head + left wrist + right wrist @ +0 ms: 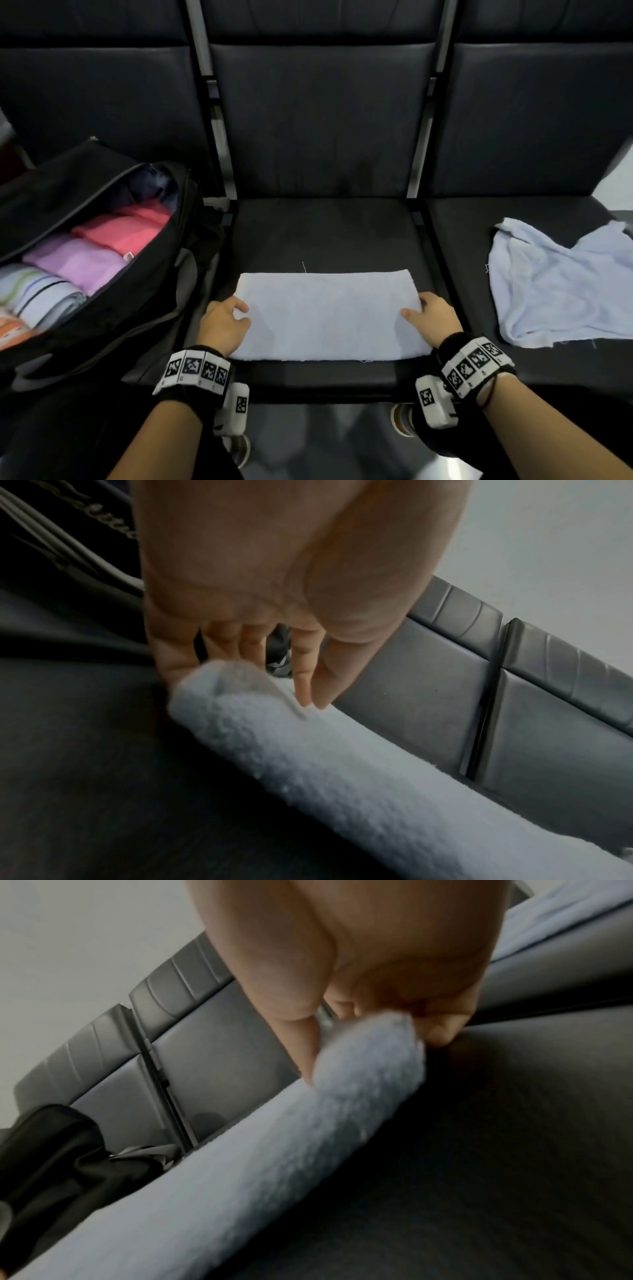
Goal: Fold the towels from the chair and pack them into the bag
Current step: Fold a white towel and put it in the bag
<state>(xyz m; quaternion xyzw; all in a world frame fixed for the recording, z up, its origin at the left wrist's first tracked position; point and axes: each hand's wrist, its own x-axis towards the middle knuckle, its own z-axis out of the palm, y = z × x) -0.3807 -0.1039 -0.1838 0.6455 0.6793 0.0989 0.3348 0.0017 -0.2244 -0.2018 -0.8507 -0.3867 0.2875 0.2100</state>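
Note:
A pale blue towel (329,315), folded into a flat rectangle, lies near the front of the middle chair seat (325,236). My left hand (239,313) pinches its left edge, thumb on top. At the opposite edge my right hand (416,308) does the same. The left wrist view shows my left hand (260,680) with its fingers behind the slightly raised end of the towel (342,764). In the right wrist view my right hand (369,1031) has its thumb and fingers either side of the towel's (274,1150) end. An open black bag (144,308) sits on the left seat.
Inside the bag lie a folded pink towel (126,229), a lilac one (78,260) and a striped one (37,291). A crumpled pale blue towel (561,284) lies on the right seat. Dark seat backs rise behind, and the seat's front edge is just below my wrists.

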